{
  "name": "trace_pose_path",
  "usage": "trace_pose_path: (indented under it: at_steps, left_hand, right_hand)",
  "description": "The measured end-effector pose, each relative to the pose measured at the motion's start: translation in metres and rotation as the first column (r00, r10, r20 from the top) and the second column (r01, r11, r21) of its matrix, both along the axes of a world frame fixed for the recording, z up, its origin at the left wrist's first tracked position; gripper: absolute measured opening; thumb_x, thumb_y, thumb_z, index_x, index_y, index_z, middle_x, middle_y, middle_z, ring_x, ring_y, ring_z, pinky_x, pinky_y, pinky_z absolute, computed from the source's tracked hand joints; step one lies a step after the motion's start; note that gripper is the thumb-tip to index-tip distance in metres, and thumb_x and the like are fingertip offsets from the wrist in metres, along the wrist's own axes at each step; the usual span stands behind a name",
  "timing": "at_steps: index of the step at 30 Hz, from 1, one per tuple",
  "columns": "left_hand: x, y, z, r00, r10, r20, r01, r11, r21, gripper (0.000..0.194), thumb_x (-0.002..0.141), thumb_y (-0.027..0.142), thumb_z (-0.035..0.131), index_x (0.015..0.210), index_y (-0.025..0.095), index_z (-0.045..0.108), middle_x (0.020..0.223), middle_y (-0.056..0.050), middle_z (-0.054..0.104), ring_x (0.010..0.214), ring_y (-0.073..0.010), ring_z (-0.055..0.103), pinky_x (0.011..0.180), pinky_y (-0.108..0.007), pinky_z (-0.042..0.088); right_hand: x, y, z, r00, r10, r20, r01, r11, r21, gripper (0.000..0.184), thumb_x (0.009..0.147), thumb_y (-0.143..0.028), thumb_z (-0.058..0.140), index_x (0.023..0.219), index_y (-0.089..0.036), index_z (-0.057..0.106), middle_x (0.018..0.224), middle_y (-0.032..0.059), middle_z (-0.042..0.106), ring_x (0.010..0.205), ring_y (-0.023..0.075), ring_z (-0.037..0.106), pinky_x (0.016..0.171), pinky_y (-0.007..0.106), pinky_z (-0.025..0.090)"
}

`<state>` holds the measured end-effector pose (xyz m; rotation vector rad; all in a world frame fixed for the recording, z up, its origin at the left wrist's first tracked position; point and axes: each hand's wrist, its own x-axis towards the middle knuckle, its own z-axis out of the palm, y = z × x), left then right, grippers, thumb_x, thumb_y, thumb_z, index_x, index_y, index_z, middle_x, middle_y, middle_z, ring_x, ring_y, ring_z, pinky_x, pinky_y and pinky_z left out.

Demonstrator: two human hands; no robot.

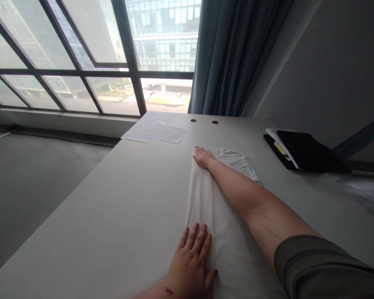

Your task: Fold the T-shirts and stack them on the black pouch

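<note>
A white garment, which looks like a T-shirt (233, 245), lies on the pale table (134, 211) with its left side folded over in a long strip. My left hand (191, 261) rests flat on the near part of that strip, fingers stretched and thumb apart. Farther off, my right hand (203, 157) lies palm down on the far left corner of the cloth, its fingers extended. Some wrinkled fabric shows beyond my right forearm, which hides part of the garment. The near end of the shirt runs out of view at the bottom.
Sheets of paper (168, 133) lie at the table's far left corner. Two round cable holes (215, 122) are near the far edge. On the right sits a black folder (311, 151) with papers inside. Behind the table hang blue-grey curtains (227, 58) beside large windows.
</note>
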<state>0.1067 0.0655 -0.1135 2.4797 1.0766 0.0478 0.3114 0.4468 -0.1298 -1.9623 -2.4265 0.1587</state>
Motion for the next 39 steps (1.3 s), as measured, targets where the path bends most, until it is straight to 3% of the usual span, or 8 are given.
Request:
trace_pose_path:
  at_steps: [12, 16, 20, 23, 26, 32, 35, 39]
  left_hand:
    - [-0.005, 0.009, 0.006, 1.000, 0.023, 0.019, -0.020, 0.991, -0.133, 0.087, 0.101, 0.052, 0.050, 0.169, 0.021, 0.005, 0.171, -0.010, -0.010, 0.159, -0.0367, -0.006, 0.129, -0.064, 0.008]
    - [-0.006, 0.006, 0.001, 0.999, 0.023, 0.023, -0.020, 0.993, -0.114, 0.090, 0.100, 0.051, 0.050, 0.168, 0.022, 0.000, 0.171, -0.009, -0.011, 0.159, -0.0365, -0.006, 0.129, -0.064, 0.009]
    - [-0.006, 0.004, -0.003, 1.000, 0.029, 0.001, -0.029, 0.998, -0.055, 0.090, 0.100, 0.051, 0.051, 0.168, 0.023, -0.001, 0.172, -0.008, -0.010, 0.160, -0.0357, -0.003, 0.130, -0.061, 0.011]
    - [-0.007, 0.003, -0.005, 0.999, 0.035, -0.021, -0.035, 0.999, 0.009, 0.089, 0.101, 0.051, 0.051, 0.168, 0.024, 0.000, 0.172, -0.008, -0.006, 0.161, -0.0346, 0.000, 0.131, -0.059, 0.012]
    - [-0.008, 0.001, -0.005, 0.997, 0.061, -0.046, -0.057, 0.995, 0.084, 0.083, 0.103, 0.051, 0.047, 0.168, 0.024, 0.003, 0.173, -0.008, -0.002, 0.161, -0.0342, 0.003, 0.130, -0.058, 0.015]
    - [-0.015, -0.016, -0.013, 0.993, 0.117, -0.026, -0.103, 0.946, 0.307, 0.077, 0.105, 0.054, 0.040, 0.168, 0.019, 0.014, 0.173, -0.014, 0.013, 0.160, -0.0361, 0.013, 0.126, -0.059, 0.026]
    - [-0.026, -0.028, -0.023, 0.995, 0.097, -0.004, -0.087, 0.905, 0.416, 0.079, 0.105, 0.053, 0.041, 0.169, 0.020, 0.010, 0.172, -0.014, 0.020, 0.159, -0.0341, 0.020, 0.125, -0.054, 0.030]
    - [-0.043, -0.033, -0.027, 0.995, 0.098, -0.031, -0.072, 0.884, 0.462, 0.076, 0.105, 0.050, 0.042, 0.169, 0.022, 0.012, 0.171, -0.011, 0.026, 0.157, -0.0313, 0.027, 0.126, -0.050, 0.028]
  right_hand:
    - [-0.011, 0.054, -0.006, 0.985, -0.170, -0.001, 0.169, 0.982, -0.079, 0.076, 0.101, -0.064, 0.021, 0.169, -0.029, 0.015, 0.176, 0.0039, 0.006, 0.160, 0.0374, 0.005, 0.124, 0.067, 0.010]
    - [-0.017, 0.058, -0.004, 0.978, -0.207, 0.008, 0.207, 0.975, -0.079, 0.074, 0.102, -0.065, 0.020, 0.168, -0.032, 0.017, 0.176, 0.0053, 0.005, 0.159, 0.0407, -0.004, 0.119, 0.075, 0.003]
    - [-0.009, 0.052, 0.004, 0.989, -0.145, 0.009, 0.145, 0.989, -0.011, 0.070, 0.103, -0.062, 0.017, 0.168, -0.033, 0.018, 0.176, 0.0042, 0.004, 0.160, 0.0368, -0.004, 0.121, 0.072, 0.002]
    - [0.026, 0.041, 0.011, 0.988, -0.156, 0.010, 0.155, 0.983, 0.095, 0.070, 0.104, -0.061, 0.016, 0.168, -0.032, 0.016, 0.176, 0.0047, 0.006, 0.161, 0.0344, -0.001, 0.124, 0.066, 0.005]
    - [0.087, 0.021, 0.016, 0.970, -0.241, 0.029, 0.235, 0.963, 0.130, 0.071, 0.105, -0.059, 0.020, 0.167, -0.026, 0.021, 0.175, 0.0086, 0.012, 0.160, 0.0350, 0.005, 0.125, 0.063, 0.011]
    - [0.202, -0.058, 0.004, 0.953, -0.300, 0.028, 0.296, 0.949, 0.109, 0.059, 0.105, -0.050, 0.030, 0.156, -0.028, 0.048, 0.170, 0.0092, 0.030, 0.158, 0.0313, 0.018, 0.124, 0.059, 0.022]
    - [0.230, -0.092, -0.012, 0.955, -0.297, -0.011, 0.296, 0.952, 0.073, 0.059, 0.105, -0.049, 0.030, 0.159, -0.031, 0.044, 0.170, 0.0088, 0.031, 0.157, 0.0310, 0.024, 0.123, 0.058, 0.025]
    - [0.239, -0.106, -0.025, 0.959, -0.277, -0.055, 0.279, 0.959, 0.038, 0.061, 0.105, -0.051, 0.025, 0.163, -0.033, 0.035, 0.172, 0.0040, 0.025, 0.158, 0.0292, 0.023, 0.126, 0.056, 0.020]
